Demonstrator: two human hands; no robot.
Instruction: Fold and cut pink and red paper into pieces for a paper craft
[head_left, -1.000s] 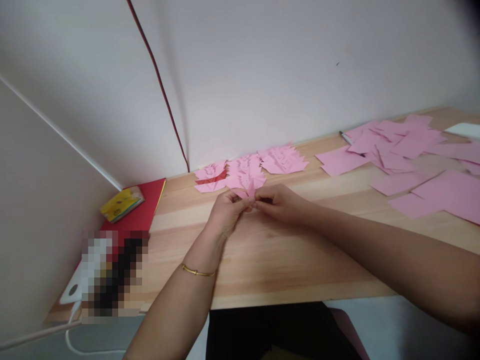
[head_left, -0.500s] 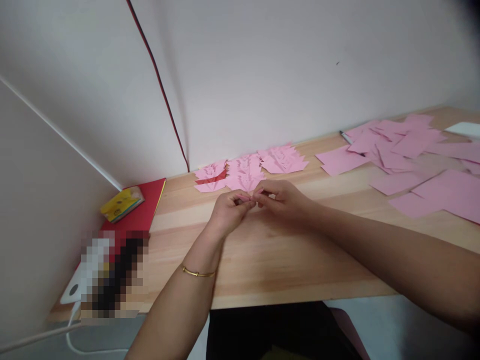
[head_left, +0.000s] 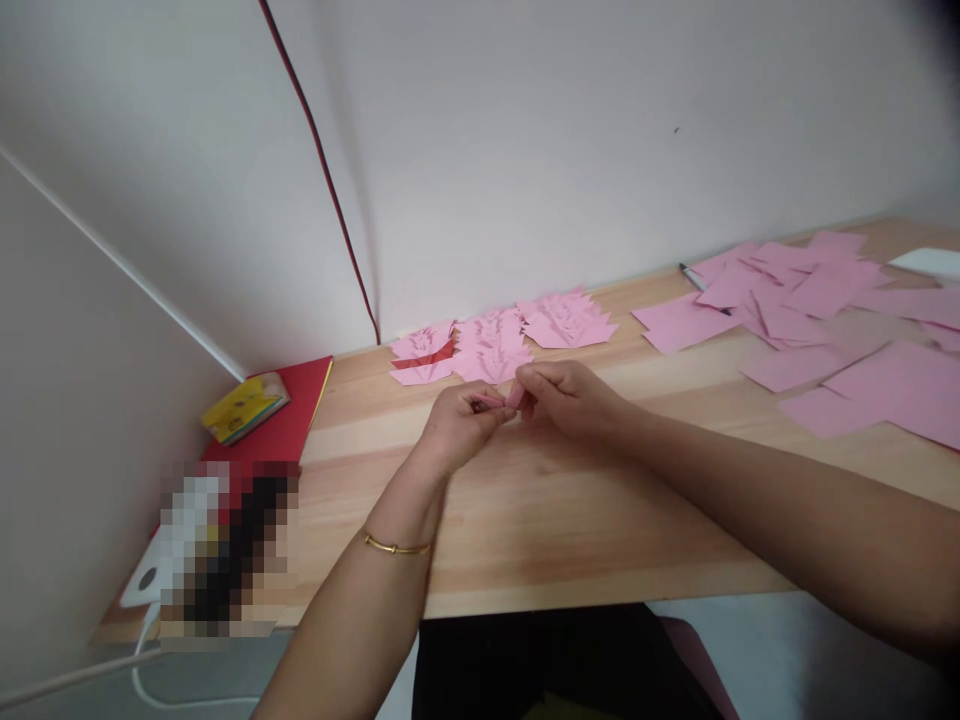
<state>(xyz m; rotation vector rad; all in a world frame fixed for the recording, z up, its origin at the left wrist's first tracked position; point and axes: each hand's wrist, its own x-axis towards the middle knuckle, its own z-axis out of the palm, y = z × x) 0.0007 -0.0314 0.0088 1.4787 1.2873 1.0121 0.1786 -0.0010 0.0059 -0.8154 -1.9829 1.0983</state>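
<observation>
At 12 o'clock from the hands, just past the fingertips: mid cluster of jagged pink paper [head_left: 491, 355], closest thing in the way. Left cluster [head_left: 420, 374] w/ red strip [head_left: 426, 357] at ~11, right cluster [head_left: 568, 320] at ~1, all near the wall [head_left: 540, 150]. Loose pink sheets [head_left: 832, 285] spread 2 to 3, pen [head_left: 693, 277] partly under them, white item [head_left: 930, 263] at far edge. Red folder [head_left: 304, 398] at 9 w/ yellow pack [head_left: 244, 408] on it; white device [head_left: 142, 583] at 8, rest pixelated. Small folded pink pc [head_left: 515, 394] is btwn both hands' fingertips, mostly hidden. L hand [head_left: 459, 425] pinches its left part, thumb vs fingers; R hand [head_left: 568, 395] pinches the right end, thumb + index. Both above table [head_left: 555, 530]; can't tell if touching it.
</observation>
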